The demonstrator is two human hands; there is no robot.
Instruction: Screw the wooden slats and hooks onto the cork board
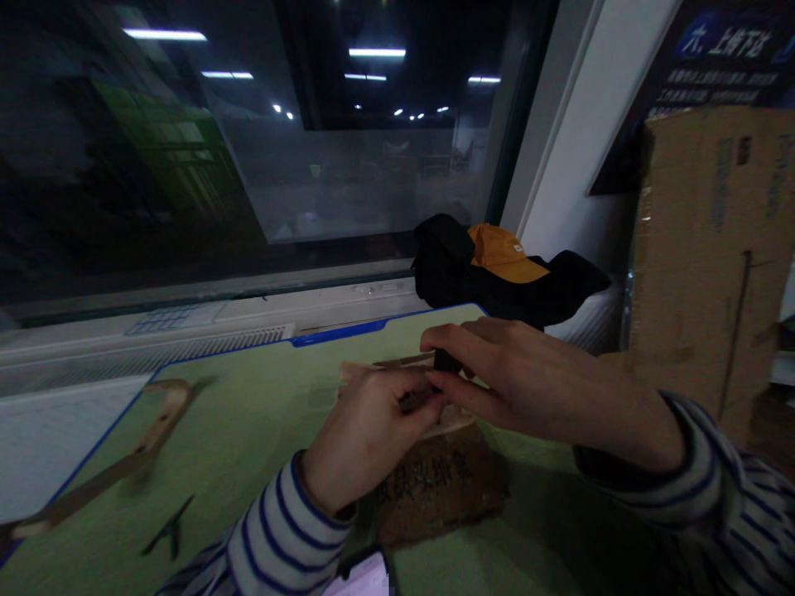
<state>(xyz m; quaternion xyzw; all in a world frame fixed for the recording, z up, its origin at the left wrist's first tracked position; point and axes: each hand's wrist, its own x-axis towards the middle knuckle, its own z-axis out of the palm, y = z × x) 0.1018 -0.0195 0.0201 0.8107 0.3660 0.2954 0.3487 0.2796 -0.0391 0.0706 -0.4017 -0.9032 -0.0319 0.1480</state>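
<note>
Near the middle of the head view, my two hands meet over some pale wooden pieces. My right hand (pixel 515 377) is closed, with a small black object (pixel 445 362) between thumb and fingers; its kind is unclear. My left hand (pixel 373 426) comes in from the lower left, thumb and fingers pinched together against the right fingertips. What it grips is hidden by the fingers. Part of a pale wooden piece (pixel 349 372) shows behind the left hand. Just below the hands lies a piece of brown cardboard (pixel 444 501) with dark handwriting.
A green, blue-edged tabletop (pixel 267 439) carries a curved wooden piece (pixel 149 439) and a small black forked object (pixel 171 528) on the left. At the bottom edge a lit phone (pixel 363 577) is partly visible. An orange cap (pixel 506 255) rests on black cloth; a large cardboard box (pixel 701 265) stands right.
</note>
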